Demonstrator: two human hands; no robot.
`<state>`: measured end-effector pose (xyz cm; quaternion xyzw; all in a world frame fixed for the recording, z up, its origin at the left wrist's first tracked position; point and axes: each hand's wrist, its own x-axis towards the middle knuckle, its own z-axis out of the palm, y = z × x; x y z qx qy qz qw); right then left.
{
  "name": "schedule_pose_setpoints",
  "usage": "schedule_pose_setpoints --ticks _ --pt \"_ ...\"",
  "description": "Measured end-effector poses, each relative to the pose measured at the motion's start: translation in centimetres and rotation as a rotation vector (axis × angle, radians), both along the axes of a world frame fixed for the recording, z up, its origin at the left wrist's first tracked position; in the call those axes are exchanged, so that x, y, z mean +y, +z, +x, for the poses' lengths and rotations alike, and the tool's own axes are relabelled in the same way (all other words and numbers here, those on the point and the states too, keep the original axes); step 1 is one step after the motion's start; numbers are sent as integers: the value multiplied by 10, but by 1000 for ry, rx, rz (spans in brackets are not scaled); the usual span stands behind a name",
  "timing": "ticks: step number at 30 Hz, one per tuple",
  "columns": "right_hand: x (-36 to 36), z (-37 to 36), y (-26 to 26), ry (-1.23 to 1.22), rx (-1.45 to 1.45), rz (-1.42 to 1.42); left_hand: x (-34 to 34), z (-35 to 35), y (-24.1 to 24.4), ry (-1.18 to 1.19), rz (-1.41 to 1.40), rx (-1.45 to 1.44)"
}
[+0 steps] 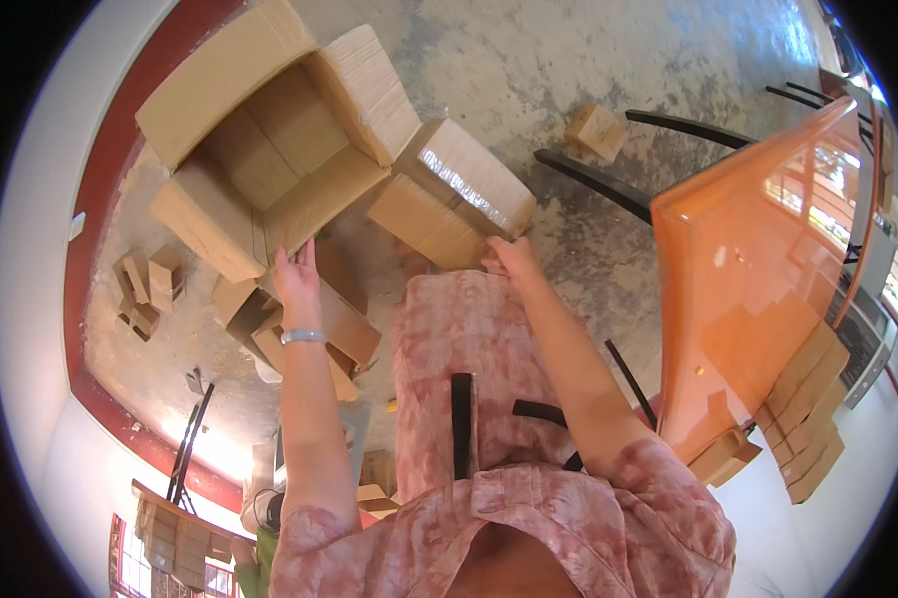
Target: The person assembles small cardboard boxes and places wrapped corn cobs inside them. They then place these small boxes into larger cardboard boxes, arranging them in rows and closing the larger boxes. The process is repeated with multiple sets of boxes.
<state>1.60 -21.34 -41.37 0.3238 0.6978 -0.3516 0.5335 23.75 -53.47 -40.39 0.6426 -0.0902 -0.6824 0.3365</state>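
Note:
A large open cardboard box (292,142) stands ahead on the left, its flaps spread and no contents visible inside. My left hand (297,278), with a pale bangle at the wrist, holds the near edge of this box, fingers pointing up along it. Touching or just beside it on the right is a smaller cardboard box (479,176) with a shiny strip of clear tape across its top. My right hand (510,258) grips the near corner of that taped box, thumb and fingers bent around the edge. Parts of both hands' fingertips are hidden.
Opened cartons (337,321) lie below my left forearm, small boxes (150,284) farther left. On the right stands a glossy orange table (748,299) with black legs and stacked flat cardboard (804,411). A small box (596,133) sits on the concrete floor. Another person's green sleeve (266,560) shows lower left.

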Motion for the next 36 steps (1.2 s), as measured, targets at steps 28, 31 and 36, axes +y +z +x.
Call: schedule_pose_setpoints --ticks 28,31,36 --pt "194 -7 476 261 1020 -307 112 -185 460 -961 -26 533" --pt "298 -15 520 114 1338 179 159 -203 467 -1120 -25 490" --pt "474 -30 637 179 1662 984 255 -232 491 -1319 -38 438"
